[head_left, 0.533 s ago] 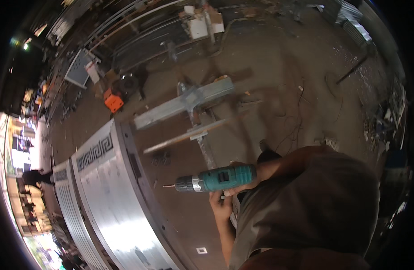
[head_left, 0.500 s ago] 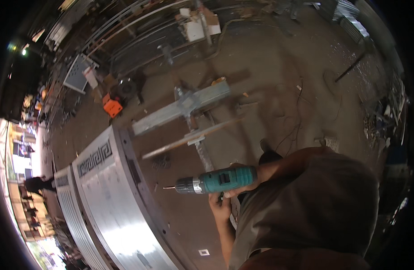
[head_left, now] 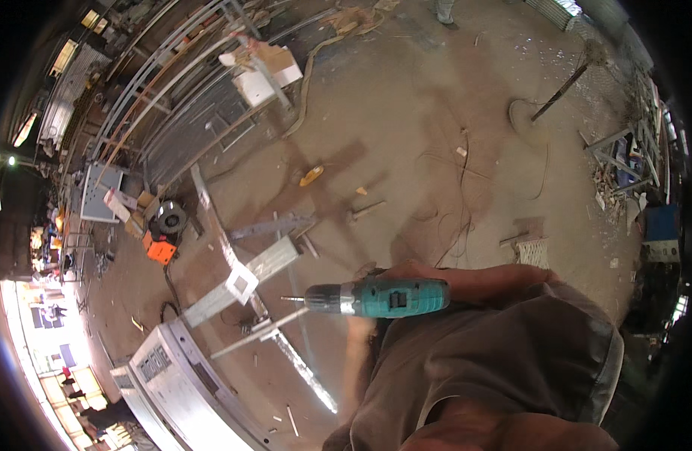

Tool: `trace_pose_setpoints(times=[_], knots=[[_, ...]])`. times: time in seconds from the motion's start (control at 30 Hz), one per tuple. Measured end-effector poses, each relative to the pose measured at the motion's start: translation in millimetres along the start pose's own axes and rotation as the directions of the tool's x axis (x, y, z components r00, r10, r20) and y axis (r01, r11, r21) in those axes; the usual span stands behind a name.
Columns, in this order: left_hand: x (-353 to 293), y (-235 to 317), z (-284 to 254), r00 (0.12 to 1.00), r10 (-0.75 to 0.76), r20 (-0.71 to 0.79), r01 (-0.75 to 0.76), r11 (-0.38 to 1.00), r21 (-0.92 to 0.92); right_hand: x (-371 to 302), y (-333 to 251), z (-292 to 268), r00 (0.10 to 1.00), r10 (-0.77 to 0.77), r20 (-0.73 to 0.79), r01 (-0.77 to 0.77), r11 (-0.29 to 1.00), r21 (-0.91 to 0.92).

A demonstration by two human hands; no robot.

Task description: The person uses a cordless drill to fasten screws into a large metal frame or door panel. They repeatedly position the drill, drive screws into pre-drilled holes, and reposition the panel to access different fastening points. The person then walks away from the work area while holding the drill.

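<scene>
A teal and black cordless drill (head_left: pixel 395 298) lies across the view below centre, its thin bit pointing left. My right hand (head_left: pixel 423 271), its arm coming from the right, is closed on the drill; the handle and most of the fingers are hidden behind the drill body. My left hand (head_left: pixel 361 326) is just under the front of the drill, its fingers hidden. Beyond the bit stands a metal frame with a square plate (head_left: pixel 242 283), a wide grey beam (head_left: pixel 274 261) and a long narrow bar (head_left: pixel 305 373).
Silvery metal panels (head_left: pixel 177 398) with a key-pattern band stand at lower left. An orange box-shaped thing (head_left: pixel 160 247) and a dark round spool (head_left: pixel 170 217) sit on the floor at left. Metal racks and cardboard (head_left: pixel 267 75) are at the back; loose cable (head_left: pixel 460 207) lies at right.
The view has shifted, so the metal frame and panels appear lower and farther left. The drill stays in my right hand, slightly higher and to the right. My left hand shows less.
</scene>
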State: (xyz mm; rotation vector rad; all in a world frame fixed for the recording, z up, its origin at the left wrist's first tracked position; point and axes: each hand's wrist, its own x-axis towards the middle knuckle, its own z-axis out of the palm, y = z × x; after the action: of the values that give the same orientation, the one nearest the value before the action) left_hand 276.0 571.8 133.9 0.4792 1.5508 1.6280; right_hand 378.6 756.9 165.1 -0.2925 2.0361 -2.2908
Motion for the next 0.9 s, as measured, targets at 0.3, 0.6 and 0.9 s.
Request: trace_pose_setpoints(times=[0.3,0.6,0.9], knots=[[166.2,67.0,72.6,0.999,-0.027,0.021,0.028,0.999,-0.019,-13.5,-41.9,-133.8,0.822,0.144,-0.551,-0.264,0.954,-0.145],[343.9,151.9,97.4,0.995,-0.041,0.086,0.048,0.995,-0.086,45.5,-58.1,-286.2,0.61,-0.043,-0.791,0.083,0.996,0.011],[461.4,212.1,103.5,0.996,-0.017,0.09,0.032,0.986,-0.166,130.4,-87.9,-407.9,0.649,-0.148,-0.746,0.343,0.933,0.113]])
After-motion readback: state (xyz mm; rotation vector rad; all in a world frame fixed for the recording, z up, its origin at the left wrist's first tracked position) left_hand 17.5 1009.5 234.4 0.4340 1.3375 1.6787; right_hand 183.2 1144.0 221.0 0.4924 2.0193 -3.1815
